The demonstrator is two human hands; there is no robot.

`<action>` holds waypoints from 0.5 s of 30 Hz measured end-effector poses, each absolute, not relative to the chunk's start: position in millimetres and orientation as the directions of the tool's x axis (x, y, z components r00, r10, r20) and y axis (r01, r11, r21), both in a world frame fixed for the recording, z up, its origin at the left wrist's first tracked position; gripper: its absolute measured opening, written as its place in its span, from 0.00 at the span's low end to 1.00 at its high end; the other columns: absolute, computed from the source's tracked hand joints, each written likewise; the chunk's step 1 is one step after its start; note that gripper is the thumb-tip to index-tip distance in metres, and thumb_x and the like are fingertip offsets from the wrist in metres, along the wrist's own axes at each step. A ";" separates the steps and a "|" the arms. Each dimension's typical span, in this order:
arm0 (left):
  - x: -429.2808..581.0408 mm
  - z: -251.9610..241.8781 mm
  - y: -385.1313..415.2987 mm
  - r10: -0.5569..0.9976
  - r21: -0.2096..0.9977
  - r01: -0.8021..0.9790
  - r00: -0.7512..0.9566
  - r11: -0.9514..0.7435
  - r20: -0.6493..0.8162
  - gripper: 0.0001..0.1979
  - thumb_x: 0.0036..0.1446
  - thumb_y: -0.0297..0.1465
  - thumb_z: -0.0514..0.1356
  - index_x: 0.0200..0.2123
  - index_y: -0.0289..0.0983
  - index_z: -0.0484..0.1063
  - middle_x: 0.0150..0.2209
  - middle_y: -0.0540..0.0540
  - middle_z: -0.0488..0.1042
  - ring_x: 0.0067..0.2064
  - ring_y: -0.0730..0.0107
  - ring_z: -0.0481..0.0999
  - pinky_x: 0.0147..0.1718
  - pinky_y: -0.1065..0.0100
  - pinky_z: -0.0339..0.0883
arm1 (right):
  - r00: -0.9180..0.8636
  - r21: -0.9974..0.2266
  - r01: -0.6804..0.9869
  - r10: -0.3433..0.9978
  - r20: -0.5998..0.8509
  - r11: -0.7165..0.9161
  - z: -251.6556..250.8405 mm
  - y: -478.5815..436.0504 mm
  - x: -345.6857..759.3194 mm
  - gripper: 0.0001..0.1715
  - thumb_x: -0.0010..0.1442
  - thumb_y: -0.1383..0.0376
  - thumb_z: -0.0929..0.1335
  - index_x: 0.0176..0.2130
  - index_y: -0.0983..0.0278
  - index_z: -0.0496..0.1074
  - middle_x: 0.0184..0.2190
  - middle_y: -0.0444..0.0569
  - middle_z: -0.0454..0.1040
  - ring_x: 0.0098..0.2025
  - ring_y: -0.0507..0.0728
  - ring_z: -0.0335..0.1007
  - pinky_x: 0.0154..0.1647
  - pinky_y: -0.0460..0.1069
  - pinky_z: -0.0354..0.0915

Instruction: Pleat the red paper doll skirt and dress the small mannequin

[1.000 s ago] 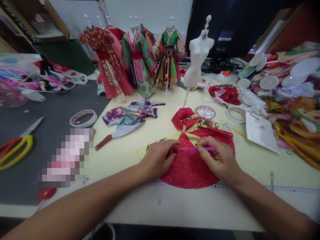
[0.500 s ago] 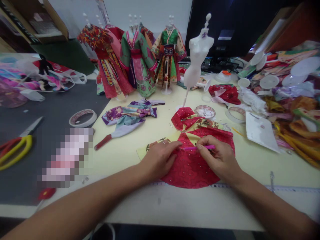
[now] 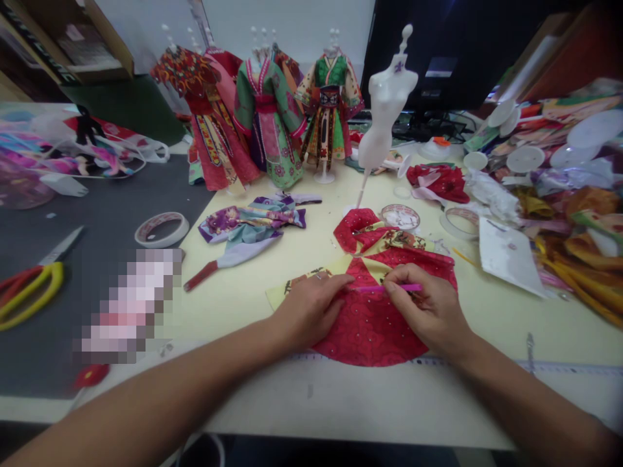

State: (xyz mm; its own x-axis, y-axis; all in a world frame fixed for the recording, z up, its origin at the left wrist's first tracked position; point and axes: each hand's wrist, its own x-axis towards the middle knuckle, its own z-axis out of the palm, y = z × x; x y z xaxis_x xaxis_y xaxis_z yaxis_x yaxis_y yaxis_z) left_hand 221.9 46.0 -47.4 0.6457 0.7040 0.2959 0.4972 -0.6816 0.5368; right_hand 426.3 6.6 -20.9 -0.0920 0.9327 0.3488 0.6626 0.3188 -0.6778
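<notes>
A red doll dress (image 3: 374, 331) with small shiny dots and yellow patterned panels lies spread on the table. My right hand (image 3: 431, 308) pinches a narrow pink strip (image 3: 370, 289) over the dress; whether it is ribbon or a stick I cannot tell. The strip runs across the red cloth and out past the right fingers. My left hand (image 3: 311, 308) rests flat on the dress's left side, thumb apart, its fingertips at the strip's left end. A bare white doll mannequin (image 3: 382, 123) stands behind the dress.
Several dressed doll stands (image 3: 270, 123) line the back. A purple and blue doll garment (image 3: 253, 224) lies left of the dress. Tape rolls (image 3: 161, 230), scissors (image 3: 48, 272) on a dark mat (image 3: 111, 224), a ruler (image 3: 559, 367) and a fabric heap (image 3: 579, 214) surround the work.
Hardly anything differs. The right hand and the pink strip have shifted very slightly to the right; the left hand stays in place on the dress.
</notes>
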 end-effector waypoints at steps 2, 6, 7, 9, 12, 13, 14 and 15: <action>222.0 -46.7 45.8 0.706 0.535 0.502 0.646 -0.679 0.289 0.18 0.55 0.25 0.52 0.50 0.37 0.64 0.39 0.43 0.75 0.39 0.65 0.73 0.39 0.62 0.67 | -0.088 -0.677 0.660 0.929 0.360 0.325 -20.5 6.4 426.7 0.05 0.58 0.65 0.63 0.30 0.63 0.66 0.23 0.43 0.68 0.23 0.49 0.62 0.22 0.44 0.58; 222.0 -46.5 45.4 0.711 0.535 0.511 0.646 -0.673 0.277 0.18 0.55 0.25 0.52 0.50 0.37 0.64 0.38 0.43 0.74 0.39 0.65 0.73 0.39 0.62 0.67 | -0.076 -0.680 0.666 0.935 0.345 0.305 -20.4 6.0 426.8 0.06 0.58 0.65 0.63 0.29 0.63 0.66 0.23 0.43 0.67 0.23 0.49 0.62 0.21 0.44 0.57; 222.0 -46.6 45.3 0.711 0.537 0.509 0.646 -0.673 0.279 0.18 0.55 0.25 0.52 0.50 0.37 0.64 0.38 0.43 0.74 0.39 0.65 0.73 0.39 0.62 0.67 | -0.079 -0.678 0.669 0.936 0.342 0.304 -20.7 6.0 426.7 0.06 0.58 0.65 0.63 0.29 0.63 0.66 0.22 0.43 0.67 0.22 0.49 0.61 0.21 0.44 0.57; 222.0 -46.9 45.2 0.710 0.541 0.503 0.643 -0.674 0.286 0.18 0.55 0.25 0.52 0.50 0.38 0.64 0.38 0.43 0.74 0.39 0.65 0.73 0.39 0.63 0.67 | -0.093 -0.671 0.673 0.935 0.342 0.312 -21.4 6.2 426.4 0.06 0.58 0.65 0.63 0.30 0.62 0.65 0.22 0.42 0.67 0.22 0.48 0.60 0.21 0.44 0.56; 221.8 -46.9 45.3 0.710 0.540 0.503 0.641 -0.675 0.290 0.18 0.55 0.25 0.52 0.50 0.38 0.64 0.38 0.43 0.74 0.39 0.65 0.73 0.39 0.63 0.67 | -0.118 -0.655 0.678 0.928 0.353 0.335 -21.9 6.9 425.9 0.05 0.58 0.65 0.63 0.30 0.62 0.65 0.23 0.43 0.68 0.23 0.49 0.62 0.22 0.44 0.58; 221.8 -46.8 45.4 0.710 0.539 0.504 0.642 -0.675 0.289 0.18 0.55 0.25 0.52 0.50 0.38 0.64 0.38 0.43 0.74 0.39 0.65 0.73 0.39 0.63 0.67 | -0.121 -0.648 0.682 0.927 0.356 0.338 -21.9 7.2 425.7 0.05 0.58 0.66 0.62 0.30 0.62 0.65 0.23 0.43 0.68 0.23 0.49 0.62 0.23 0.44 0.58; 221.7 -46.7 45.5 0.710 0.539 0.504 0.643 -0.675 0.288 0.19 0.55 0.25 0.52 0.50 0.37 0.64 0.38 0.43 0.74 0.39 0.65 0.73 0.39 0.62 0.67 | -0.123 -0.644 0.685 0.926 0.358 0.340 -21.8 7.4 425.5 0.05 0.58 0.66 0.62 0.30 0.62 0.65 0.23 0.43 0.68 0.23 0.49 0.62 0.23 0.44 0.58; 221.7 -46.6 45.7 0.710 0.539 0.504 0.644 -0.675 0.286 0.18 0.55 0.25 0.52 0.51 0.37 0.64 0.38 0.43 0.74 0.39 0.65 0.73 0.39 0.62 0.67 | -0.124 -0.642 0.687 0.926 0.357 0.340 -21.8 7.5 425.3 0.05 0.58 0.66 0.62 0.30 0.62 0.65 0.23 0.42 0.68 0.23 0.49 0.62 0.23 0.44 0.58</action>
